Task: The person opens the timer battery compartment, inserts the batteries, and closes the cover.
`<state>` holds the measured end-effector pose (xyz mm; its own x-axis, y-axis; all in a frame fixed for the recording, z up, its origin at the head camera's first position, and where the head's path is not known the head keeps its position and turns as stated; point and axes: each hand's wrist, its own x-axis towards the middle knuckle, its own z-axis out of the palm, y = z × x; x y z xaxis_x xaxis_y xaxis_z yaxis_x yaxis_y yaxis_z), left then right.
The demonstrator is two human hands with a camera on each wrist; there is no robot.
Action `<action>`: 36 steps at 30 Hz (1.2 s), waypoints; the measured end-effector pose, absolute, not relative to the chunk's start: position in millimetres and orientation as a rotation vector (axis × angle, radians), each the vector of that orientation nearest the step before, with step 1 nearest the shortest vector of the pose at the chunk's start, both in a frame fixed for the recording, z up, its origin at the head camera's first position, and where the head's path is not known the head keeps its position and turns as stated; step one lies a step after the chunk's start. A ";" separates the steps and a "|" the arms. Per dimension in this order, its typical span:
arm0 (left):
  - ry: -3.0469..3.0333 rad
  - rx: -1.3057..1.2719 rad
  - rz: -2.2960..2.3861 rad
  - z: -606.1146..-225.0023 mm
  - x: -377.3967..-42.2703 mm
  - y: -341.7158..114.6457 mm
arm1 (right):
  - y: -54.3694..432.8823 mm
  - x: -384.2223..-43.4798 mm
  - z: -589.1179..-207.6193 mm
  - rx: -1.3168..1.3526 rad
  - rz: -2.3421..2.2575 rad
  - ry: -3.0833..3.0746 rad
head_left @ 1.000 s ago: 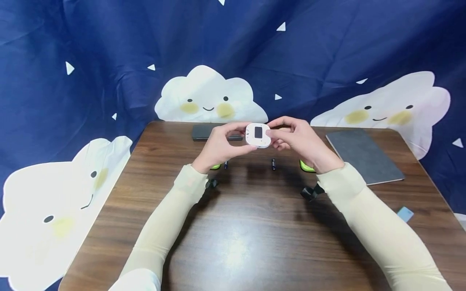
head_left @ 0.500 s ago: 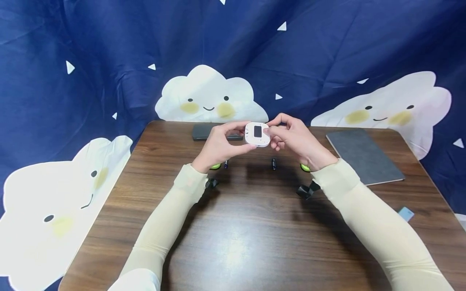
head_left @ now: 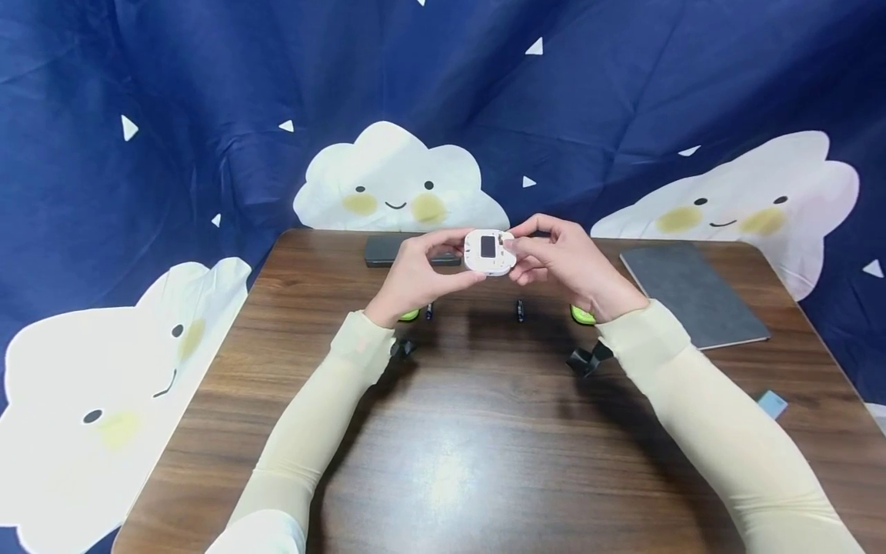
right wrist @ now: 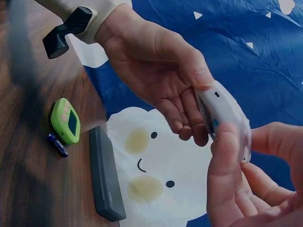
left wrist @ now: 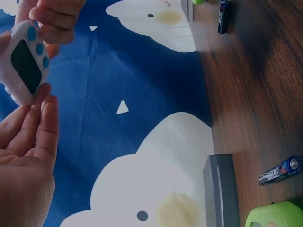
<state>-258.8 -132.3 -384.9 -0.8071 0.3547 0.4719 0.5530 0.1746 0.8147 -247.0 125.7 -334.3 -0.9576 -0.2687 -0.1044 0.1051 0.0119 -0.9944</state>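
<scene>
A white rounded digital timer (head_left: pixel 487 248) is held up above the far half of the table, its back with a dark square facing the head camera. Its other face, with a screen and blue buttons, shows in the left wrist view. My left hand (head_left: pixel 418 278) grips the timer's left side between thumb and fingers. My right hand (head_left: pixel 564 261) pinches its right edge, thumb on the back. Beside that thumb a small brownish recess shows. Below lie two batteries, one on the left (head_left: pixel 429 312) and one on the right (head_left: pixel 520 310).
Two green devices, left (head_left: pixel 410 315) and right (head_left: pixel 583 314), lie partly hidden by my wrists; a screen shows on one green device (right wrist: pixel 64 118). Behind is a dark grey case (head_left: pixel 388 251). A grey notebook (head_left: pixel 692 296) and a light blue piece (head_left: pixel 771 405) lie on the right.
The recess on the timer's back has come into view beside my right thumb. The timer has shifted slightly left and up, and my right hand has moved a little; my left hand stays nearly still.
</scene>
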 end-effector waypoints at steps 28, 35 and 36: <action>-2.241 -0.794 -1.776 -393.0 -267.2 -135.2 | 166.8 -189.2 -451.2 -0.012 -1.609 2.004; -2.242 -0.822 -1.778 -393.9 -267.4 -132.7 | 159.3 -186.0 -448.3 0.027 -1.605 2.048; -2.242 -0.824 -1.780 -394.0 -267.5 -132.7 | 158.4 -186.0 -448.2 0.032 -1.598 2.060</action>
<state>-267.5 -132.7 -394.0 -0.8346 0.3170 0.4505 0.5106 0.1385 0.8486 -186.0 158.4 -448.2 -0.8601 -0.2940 -0.4169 0.3306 0.3010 -0.8945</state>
